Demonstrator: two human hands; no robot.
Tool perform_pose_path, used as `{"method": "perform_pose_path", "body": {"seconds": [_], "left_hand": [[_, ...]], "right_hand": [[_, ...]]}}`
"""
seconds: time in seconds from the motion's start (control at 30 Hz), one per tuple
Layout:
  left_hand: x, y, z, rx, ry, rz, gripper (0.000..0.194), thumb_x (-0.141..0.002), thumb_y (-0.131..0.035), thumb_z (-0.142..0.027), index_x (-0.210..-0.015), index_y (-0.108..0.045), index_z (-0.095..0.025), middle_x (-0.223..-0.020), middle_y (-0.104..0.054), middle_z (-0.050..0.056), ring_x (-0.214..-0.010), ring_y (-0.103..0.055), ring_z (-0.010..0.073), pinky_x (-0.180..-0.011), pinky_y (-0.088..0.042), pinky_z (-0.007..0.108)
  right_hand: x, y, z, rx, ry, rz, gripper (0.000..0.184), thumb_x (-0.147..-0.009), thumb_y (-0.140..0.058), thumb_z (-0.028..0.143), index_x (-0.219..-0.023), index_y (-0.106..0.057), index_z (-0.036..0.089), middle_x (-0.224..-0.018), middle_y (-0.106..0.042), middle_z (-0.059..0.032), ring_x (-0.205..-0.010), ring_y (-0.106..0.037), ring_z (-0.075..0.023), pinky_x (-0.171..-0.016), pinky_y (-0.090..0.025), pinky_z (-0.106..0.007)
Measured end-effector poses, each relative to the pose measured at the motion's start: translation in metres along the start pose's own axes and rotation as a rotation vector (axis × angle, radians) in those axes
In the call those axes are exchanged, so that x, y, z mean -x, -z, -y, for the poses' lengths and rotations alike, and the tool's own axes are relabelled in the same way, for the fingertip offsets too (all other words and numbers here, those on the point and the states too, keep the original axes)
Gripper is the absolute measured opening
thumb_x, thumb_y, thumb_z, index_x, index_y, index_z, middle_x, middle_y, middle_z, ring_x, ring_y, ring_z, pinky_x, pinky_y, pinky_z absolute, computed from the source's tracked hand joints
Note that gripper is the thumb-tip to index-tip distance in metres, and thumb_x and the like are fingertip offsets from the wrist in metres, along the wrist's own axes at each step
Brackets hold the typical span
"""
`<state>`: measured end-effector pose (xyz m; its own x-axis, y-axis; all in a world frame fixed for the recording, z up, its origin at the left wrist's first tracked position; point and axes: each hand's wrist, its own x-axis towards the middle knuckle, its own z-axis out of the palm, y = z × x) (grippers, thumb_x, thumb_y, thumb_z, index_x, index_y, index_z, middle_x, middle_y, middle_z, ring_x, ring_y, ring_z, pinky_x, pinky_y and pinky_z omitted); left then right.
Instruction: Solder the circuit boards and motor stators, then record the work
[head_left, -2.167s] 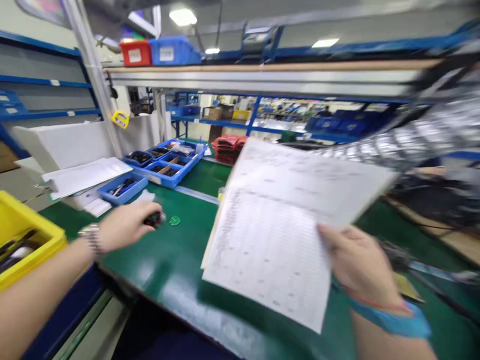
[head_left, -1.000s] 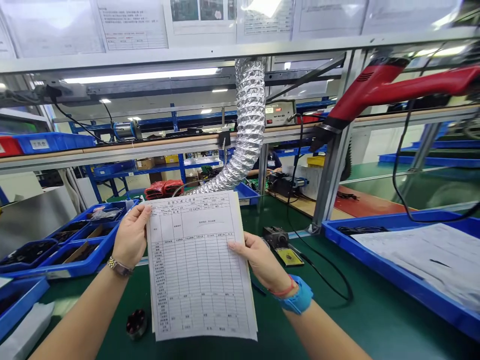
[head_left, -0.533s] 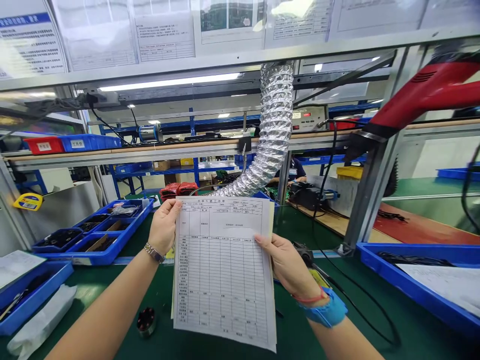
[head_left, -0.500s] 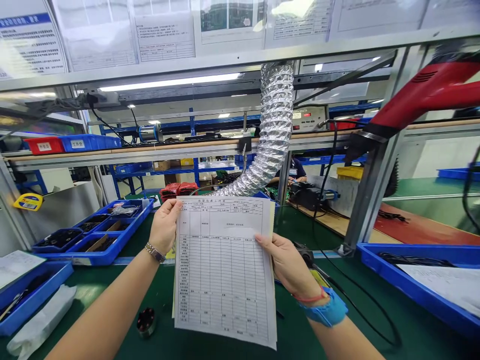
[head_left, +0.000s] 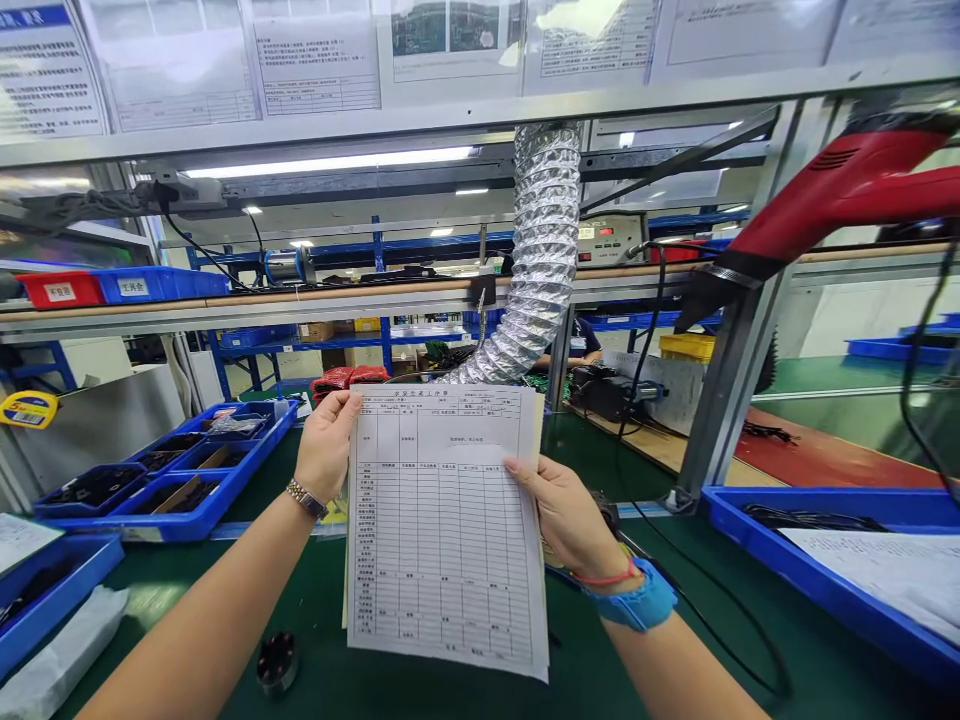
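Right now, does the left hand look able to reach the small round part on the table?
Probably yes, if the left hand lets go of the papers: nothing covers the small round part.

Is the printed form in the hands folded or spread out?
Spread out: the printed form shows from title to bottom rows, no fold visible, left hand at one edge, right hand at the other.

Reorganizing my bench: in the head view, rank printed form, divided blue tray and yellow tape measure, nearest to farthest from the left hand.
1. Printed form: gripped by the left hand.
2. Divided blue tray: just left.
3. Yellow tape measure: far left.
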<state>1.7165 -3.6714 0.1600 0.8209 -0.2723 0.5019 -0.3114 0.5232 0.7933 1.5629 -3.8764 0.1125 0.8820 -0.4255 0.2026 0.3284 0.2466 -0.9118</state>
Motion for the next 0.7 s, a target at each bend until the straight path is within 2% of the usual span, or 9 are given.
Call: {"method": "perform_pose_path", "body": {"seconds": [0.17, 0.23, 0.3, 0.4, 0.47, 0.57, 0.63, 0.7], "left_hand": [[0.008, 0.003, 0.005, -0.080, 0.119, 0.135, 0.038, -0.073, -0.070, -0.042, -0.102, -0.060, -0.020, -0.095, -0.069, 0.003, -0.080, -0.064, 0.0163, -0.069, -0.051, 0.026], [0.010, 0.008, 0.012, -0.117, 0.181, 0.175, 0.041, -0.071, -0.072, -0.041, -0.103, -0.060, -0.018, -0.099, -0.069, 0.005, -0.084, -0.064, 0.0187, -0.071, -0.051, 0.028], [0.007, 0.014, 0.018, -0.143, 0.211, 0.158, 0.042, -0.068, -0.073, -0.042, -0.099, -0.061, -0.016, -0.096, -0.069, 0.006, -0.083, -0.064, 0.0199, -0.071, -0.052, 0.030], [-0.012, 0.024, 0.017, -0.127, 0.157, 0.069, 0.046, -0.061, -0.077, -0.044, -0.093, -0.062, -0.015, -0.087, -0.070, 0.005, -0.077, -0.064, 0.0196, -0.067, -0.052, 0.030], [-0.029, 0.031, 0.009, -0.118, 0.090, 0.027, 0.047, -0.057, -0.080, -0.043, -0.091, -0.062, -0.015, -0.084, -0.069, 0.003, -0.075, -0.063, 0.0189, -0.066, -0.051, 0.029], [-0.050, 0.040, -0.005, -0.142, 0.026, 0.037, 0.045, -0.058, -0.079, -0.041, -0.091, -0.062, -0.017, -0.083, -0.068, 0.002, -0.075, -0.062, 0.0177, -0.064, -0.051, 0.028], [-0.059, 0.045, -0.010, -0.172, 0.004, 0.060, 0.042, -0.061, -0.077, -0.040, -0.093, -0.061, -0.017, -0.083, -0.068, 0.002, -0.074, -0.062, 0.0175, -0.064, -0.051, 0.028], [-0.065, 0.046, -0.011, -0.199, -0.006, 0.076, 0.040, -0.064, -0.076, -0.040, -0.093, -0.061, -0.017, -0.083, -0.068, 0.002, -0.074, -0.062, 0.0175, -0.063, -0.050, 0.028]], "right_hand": [[-0.011, -0.002, -0.005, -0.021, 0.062, -0.017, 0.037, -0.057, -0.081, 0.044, -0.079, -0.069, 0.017, -0.076, -0.071, -0.0037, -0.068, -0.065, -0.0201, -0.066, -0.054, -0.034], [-0.022, -0.007, -0.002, -0.007, 0.130, -0.042, 0.038, -0.057, -0.079, 0.045, -0.081, -0.068, 0.016, -0.074, -0.070, -0.0030, -0.067, -0.064, -0.0191, -0.064, -0.054, -0.033], [-0.041, -0.015, 0.008, 0.052, 0.209, -0.082, 0.034, -0.060, -0.077, 0.043, -0.078, -0.067, 0.015, -0.070, -0.068, -0.0021, -0.064, -0.062, -0.0169, -0.061, -0.053, -0.029], [-0.085, -0.029, 0.038, 0.129, 0.294, -0.147, 0.022, -0.071, -0.070, 0.035, -0.069, -0.061, 0.015, -0.060, -0.062, 0.0014, -0.052, -0.056, -0.0102, -0.047, -0.046, -0.021], [-0.121, -0.039, 0.062, 0.133, 0.307, -0.176, 0.017, -0.081, -0.061, 0.030, -0.072, -0.057, 0.016, -0.055, -0.056, 0.0041, -0.042, -0.049, -0.0072, -0.038, -0.039, -0.018], [-0.169, -0.056, 0.091, 0.116, 0.288, -0.224, 0.017, -0.089, -0.049, 0.028, -0.075, -0.050, 0.018, -0.050, -0.052, 0.0053, -0.036, -0.047, -0.0068, -0.034, -0.038, -0.017], [-0.187, -0.065, 0.102, 0.091, 0.283, -0.248, 0.019, -0.091, -0.045, 0.026, -0.073, -0.045, 0.019, -0.046, -0.047, 0.0069, -0.034, -0.045, -0.0061, -0.033, -0.037, -0.016], [-0.188, -0.069, 0.105, 0.063, 0.301, -0.257, 0.021, -0.091, -0.043, 0.024, -0.071, -0.042, 0.019, -0.044, -0.042, 0.0085, -0.033, -0.042, -0.0054, -0.033, -0.036, -0.015]]}}
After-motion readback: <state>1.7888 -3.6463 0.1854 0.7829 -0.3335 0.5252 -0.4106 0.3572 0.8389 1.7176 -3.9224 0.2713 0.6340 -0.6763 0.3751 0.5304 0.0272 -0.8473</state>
